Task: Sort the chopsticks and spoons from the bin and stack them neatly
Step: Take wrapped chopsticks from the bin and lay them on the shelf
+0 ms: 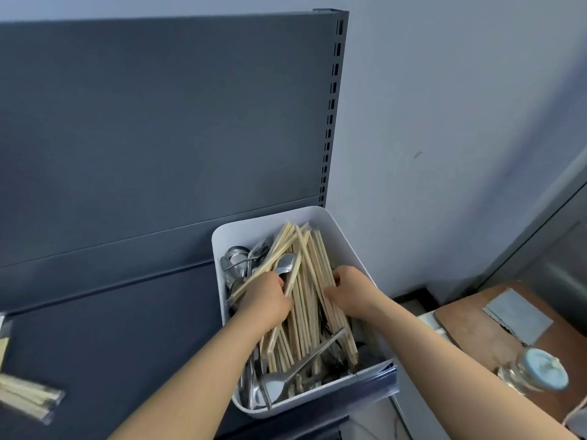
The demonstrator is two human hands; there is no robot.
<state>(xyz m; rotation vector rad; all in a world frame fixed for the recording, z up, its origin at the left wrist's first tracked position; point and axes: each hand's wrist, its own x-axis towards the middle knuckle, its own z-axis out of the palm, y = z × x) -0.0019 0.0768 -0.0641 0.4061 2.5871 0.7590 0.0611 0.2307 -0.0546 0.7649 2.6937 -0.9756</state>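
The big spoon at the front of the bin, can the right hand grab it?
Probably yes. The spoon lies on top by the near wall of the bin, nothing covering it, but the right hand grips chopsticks now.

We reach forward, arms bare and side by side; our left hand (268,300) and right hand (347,292) each curl fingers round pale wooden chopsticks (305,312).

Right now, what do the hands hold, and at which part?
The left hand and right hand each grip wooden chopsticks in the bin, near mid-length.
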